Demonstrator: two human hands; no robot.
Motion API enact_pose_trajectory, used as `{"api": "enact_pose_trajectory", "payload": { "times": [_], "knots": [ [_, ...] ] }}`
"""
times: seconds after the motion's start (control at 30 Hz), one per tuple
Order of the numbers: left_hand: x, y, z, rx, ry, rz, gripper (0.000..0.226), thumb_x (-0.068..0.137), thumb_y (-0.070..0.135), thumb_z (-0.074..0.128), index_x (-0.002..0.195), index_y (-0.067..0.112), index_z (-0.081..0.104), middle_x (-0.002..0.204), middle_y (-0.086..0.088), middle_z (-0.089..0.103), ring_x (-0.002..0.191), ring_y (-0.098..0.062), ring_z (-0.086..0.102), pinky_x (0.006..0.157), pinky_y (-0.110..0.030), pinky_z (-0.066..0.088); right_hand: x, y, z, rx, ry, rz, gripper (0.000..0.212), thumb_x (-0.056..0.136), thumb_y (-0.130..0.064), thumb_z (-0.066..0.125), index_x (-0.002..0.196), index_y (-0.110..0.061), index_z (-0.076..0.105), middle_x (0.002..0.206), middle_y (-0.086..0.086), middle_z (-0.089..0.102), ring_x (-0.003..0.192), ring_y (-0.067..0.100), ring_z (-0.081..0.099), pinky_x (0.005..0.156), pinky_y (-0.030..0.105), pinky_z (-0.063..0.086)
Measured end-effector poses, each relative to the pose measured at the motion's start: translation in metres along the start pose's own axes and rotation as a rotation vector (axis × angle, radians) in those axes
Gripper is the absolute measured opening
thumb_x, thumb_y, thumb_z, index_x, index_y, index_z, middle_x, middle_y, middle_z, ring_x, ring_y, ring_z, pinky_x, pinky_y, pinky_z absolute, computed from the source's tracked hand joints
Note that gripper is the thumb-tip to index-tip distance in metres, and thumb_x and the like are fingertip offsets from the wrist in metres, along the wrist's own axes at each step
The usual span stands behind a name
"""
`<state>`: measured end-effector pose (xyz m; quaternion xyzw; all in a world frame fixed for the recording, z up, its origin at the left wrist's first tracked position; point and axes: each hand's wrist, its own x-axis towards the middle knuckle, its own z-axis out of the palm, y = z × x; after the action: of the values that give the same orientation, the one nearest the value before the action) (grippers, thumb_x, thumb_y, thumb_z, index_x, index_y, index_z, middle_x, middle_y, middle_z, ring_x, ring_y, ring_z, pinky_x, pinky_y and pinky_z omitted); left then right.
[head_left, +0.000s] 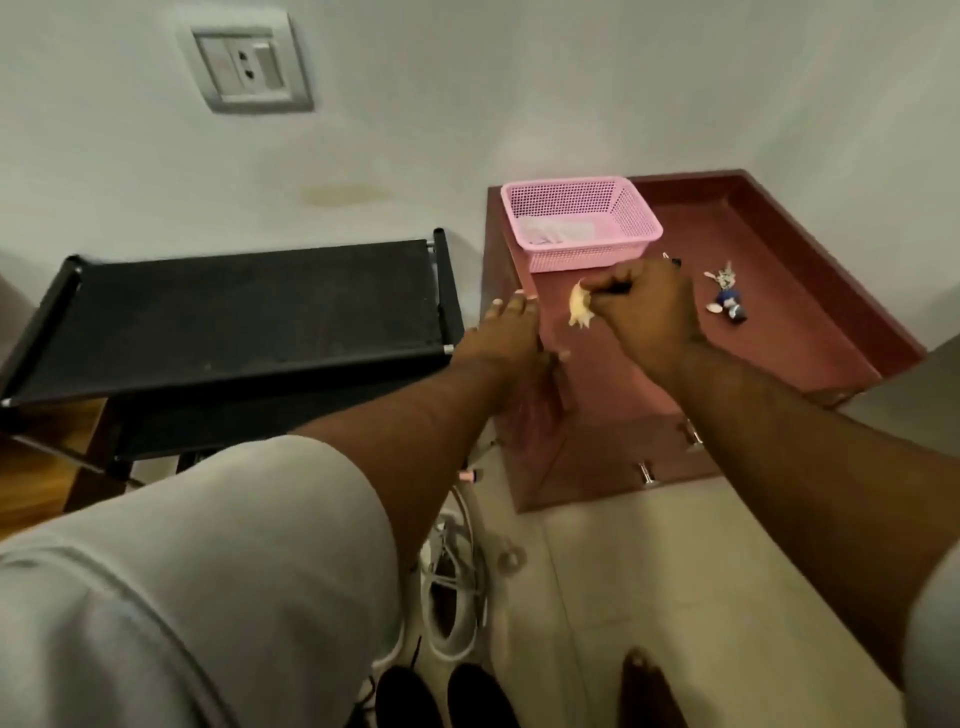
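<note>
My right hand (647, 312) hovers over the reddish-brown cabinet top (779, 291), its fingers pinching a small pale yellow object (580, 310) that hangs from them. My left hand (506, 332) rests at the cabinet's left edge with fingers extended. A pink mesh basket (582, 221) stands at the back left of the cabinet top, just beyond both hands, with pale items inside. A small rabbit figurine in blue (724, 296) lies on the cabinet top to the right of my right hand.
A black mesh rack (234, 317) stands to the left of the cabinet. A wall socket (249, 65) is on the wall above it. White cables (452, 587) lie on the tiled floor between rack and cabinet. Drawer handles (647, 473) show on the cabinet front.
</note>
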<state>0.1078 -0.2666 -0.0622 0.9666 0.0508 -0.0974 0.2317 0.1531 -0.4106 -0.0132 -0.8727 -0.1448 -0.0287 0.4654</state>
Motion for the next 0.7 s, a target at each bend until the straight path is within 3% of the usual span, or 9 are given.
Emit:
{"api": "enact_pose_trajectory", "payload": {
  "times": [0.07,0.1,0.2,0.27,0.43,0.6,0.7],
  "knots": [
    [0.017,0.001,0.002,0.084,-0.088,0.013,0.101,0.083,0.066,0.058,0.156,0.014,0.011,0.164,-0.006,0.009,0.149,-0.028,0.012,0.118,-0.056,0.014,0.037,0.01,0.009,-0.032,0.051,-0.005,0.02,0.08,0.004,0.067,0.097,-0.004,0.074,0.094,0.007,0.071,0.082,0.012,0.063,0.072,0.013,0.05],
    [0.023,0.0,0.003,0.123,-0.102,0.028,0.101,0.081,0.069,0.058,0.154,0.013,0.017,0.162,-0.008,0.015,0.148,-0.027,0.018,0.119,-0.055,0.01,0.058,0.017,0.015,-0.066,0.065,-0.02,0.02,0.08,0.003,0.067,0.096,-0.005,0.074,0.095,0.008,0.072,0.086,0.013,0.064,0.08,0.019,0.051],
    [0.031,0.006,-0.002,0.278,-0.096,0.062,0.081,0.078,0.072,0.059,0.134,0.015,0.046,0.14,-0.007,0.049,0.133,-0.027,0.044,0.116,-0.06,0.005,0.107,0.029,0.023,-0.217,0.07,-0.096,0.022,0.08,0.002,0.062,0.097,-0.006,0.075,0.098,0.009,0.072,0.092,0.014,0.063,0.082,0.016,0.045],
    [0.031,0.017,-0.012,0.339,-0.118,0.063,0.072,0.078,0.069,0.062,0.124,0.015,0.051,0.128,-0.006,0.057,0.127,-0.027,0.05,0.115,-0.063,0.002,0.133,0.031,0.03,-0.28,0.082,-0.107,0.025,0.08,0.002,0.06,0.096,-0.007,0.075,0.1,0.009,0.072,0.095,0.017,0.064,0.084,0.019,0.046],
    [0.029,0.03,-0.025,0.32,-0.173,0.046,0.071,0.074,0.064,0.07,0.121,0.016,0.049,0.124,-0.004,0.059,0.126,-0.029,0.051,0.116,-0.064,0.005,0.159,0.039,0.051,-0.394,-0.039,-0.094,0.027,0.081,0.001,0.058,0.098,-0.012,0.075,0.107,0.008,0.07,0.104,0.024,0.062,0.094,0.032,0.047],
    [0.021,0.037,-0.029,0.447,-0.18,0.047,0.07,0.077,0.068,0.063,0.122,0.015,0.052,0.12,-0.004,0.061,0.123,-0.028,0.054,0.109,-0.074,-0.004,0.148,0.039,0.056,-0.399,-0.012,-0.119,0.033,0.085,0.001,0.053,0.107,-0.013,0.072,0.116,0.005,0.067,0.111,0.023,0.059,0.099,0.031,0.044],
    [0.015,0.037,-0.025,0.478,-0.165,-0.011,0.079,0.082,0.068,0.057,0.136,0.012,0.044,0.137,-0.009,0.052,0.131,-0.033,0.047,0.103,-0.079,-0.008,0.124,0.025,0.052,-0.327,0.026,-0.122,0.029,0.087,0.0,0.054,0.108,-0.01,0.072,0.116,0.007,0.068,0.11,0.023,0.06,0.1,0.028,0.043]
  ]
}}
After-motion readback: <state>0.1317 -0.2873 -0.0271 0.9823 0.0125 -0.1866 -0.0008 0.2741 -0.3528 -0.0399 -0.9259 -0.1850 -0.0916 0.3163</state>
